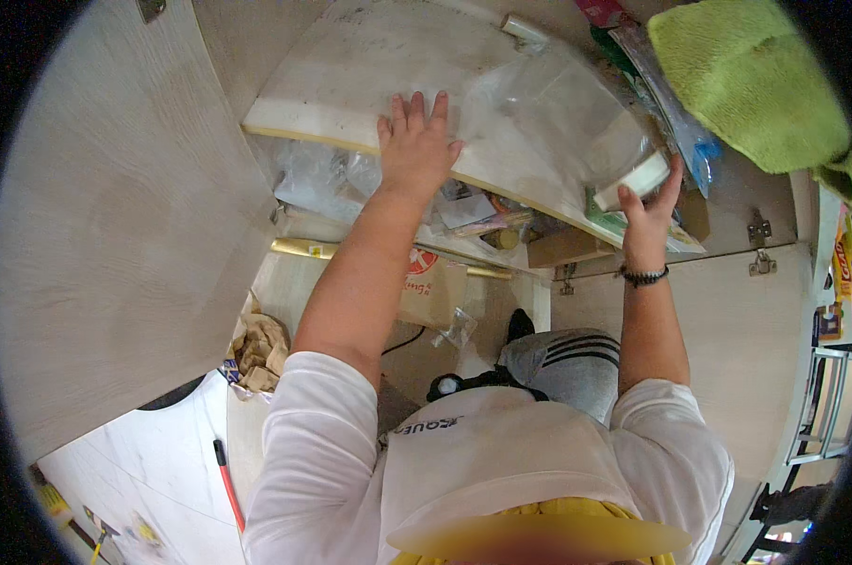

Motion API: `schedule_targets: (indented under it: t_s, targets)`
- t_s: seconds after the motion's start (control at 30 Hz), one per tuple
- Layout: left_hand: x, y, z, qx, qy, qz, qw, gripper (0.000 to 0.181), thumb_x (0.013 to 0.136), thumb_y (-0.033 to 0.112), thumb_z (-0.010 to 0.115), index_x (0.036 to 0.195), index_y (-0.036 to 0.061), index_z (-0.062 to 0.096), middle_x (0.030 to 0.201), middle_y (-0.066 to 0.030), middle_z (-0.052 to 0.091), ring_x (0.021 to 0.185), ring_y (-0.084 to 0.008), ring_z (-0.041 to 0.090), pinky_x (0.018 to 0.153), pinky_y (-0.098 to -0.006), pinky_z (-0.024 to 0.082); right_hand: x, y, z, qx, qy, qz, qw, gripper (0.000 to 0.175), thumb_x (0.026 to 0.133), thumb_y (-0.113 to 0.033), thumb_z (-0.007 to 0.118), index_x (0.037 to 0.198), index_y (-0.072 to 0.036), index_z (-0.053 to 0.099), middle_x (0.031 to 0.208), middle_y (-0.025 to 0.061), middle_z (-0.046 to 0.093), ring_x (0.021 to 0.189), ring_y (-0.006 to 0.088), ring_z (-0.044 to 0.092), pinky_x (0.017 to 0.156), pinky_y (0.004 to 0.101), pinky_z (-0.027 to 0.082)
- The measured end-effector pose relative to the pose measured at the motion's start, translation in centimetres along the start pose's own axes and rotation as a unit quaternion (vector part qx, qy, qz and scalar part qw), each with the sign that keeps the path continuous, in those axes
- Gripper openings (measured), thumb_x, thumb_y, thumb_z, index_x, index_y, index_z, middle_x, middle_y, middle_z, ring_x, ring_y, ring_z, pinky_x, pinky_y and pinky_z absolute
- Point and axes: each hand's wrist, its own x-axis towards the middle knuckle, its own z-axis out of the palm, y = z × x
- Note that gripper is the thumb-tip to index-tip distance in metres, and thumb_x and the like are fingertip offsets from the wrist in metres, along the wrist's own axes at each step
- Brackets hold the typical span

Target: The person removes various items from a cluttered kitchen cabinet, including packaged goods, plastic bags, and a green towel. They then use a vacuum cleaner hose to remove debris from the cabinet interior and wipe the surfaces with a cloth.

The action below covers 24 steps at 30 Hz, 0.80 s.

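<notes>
My left hand (419, 148) lies flat on the pale shelf board (327, 92), its fingers spread and nothing in them. At the shelf's right end, my right hand (650, 212) grips a white, block-like object (634, 181) between thumb and fingers; I cannot tell exactly what it is. A clear plastic sheet or bag (560, 113) spreads over the board between my hands. Beneath the white object, a green and white flat packet (613, 219) partly shows. A short pale roll (525, 30) rests near the back of the shelf.
Below the board, a lower shelf holds plastic bags (316, 180) and a cardboard box (567, 247). An open cabinet door (129, 212) stands at left. A green cloth (751, 85) hangs at upper right. Lower down are a paper bag (433, 289) and crumpled brown paper (260, 353).
</notes>
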Motion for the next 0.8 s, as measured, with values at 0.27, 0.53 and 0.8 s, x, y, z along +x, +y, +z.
schedule_targets:
  t_s: [0.27, 0.53, 0.8]
  targets:
    - [-4.0, 2.5, -4.4, -0.424, -0.076, 0.060, 0.900, 0.044, 0.068, 0.014, 0.055, 0.110, 0.0052, 0.048, 0.112, -0.0147, 0.049, 0.106, -0.0257, 0.045, 0.088, -0.0330, 0.035, -6.1, -2.8, -2.7, 0.197, -0.083, 0.152, 0.965, 0.089, 0.060, -0.025, 0.064, 0.130, -0.001, 0.014, 0.124, 0.0145, 0.032, 0.114, 0.0246, 0.032, 0.097, 0.0316, 0.022]
    - [-14.8, -6.0, -1.6, -0.582, -0.113, -0.248, 0.766, 0.013, 0.075, 0.005, 0.048, 0.082, 0.0033, 0.059, 0.083, -0.0046, 0.060, 0.069, -0.0122, 0.052, 0.063, -0.0248, 0.042, -9.9, -1.8, -5.4, 0.108, -0.395, 0.233, 0.882, 0.098, 0.053, -0.020, 0.069, 0.132, -0.008, 0.012, 0.129, 0.0111, 0.026, 0.118, 0.0219, 0.029, 0.093, 0.0316, 0.030]
    - [-22.5, -14.8, 1.3, -0.702, 0.007, -0.421, 0.574, 0.010, 0.073, 0.007, 0.050, 0.079, 0.0028, 0.057, 0.074, -0.0049, 0.057, 0.065, -0.0133, 0.051, 0.057, -0.0239, 0.042, -14.6, 6.9, 6.8, 0.156, -0.454, 0.423, 0.768, 0.079, 0.066, -0.020, 0.058, 0.132, -0.015, 0.015, 0.118, 0.0116, 0.041, 0.103, 0.0246, 0.044, 0.077, 0.0378, 0.044]
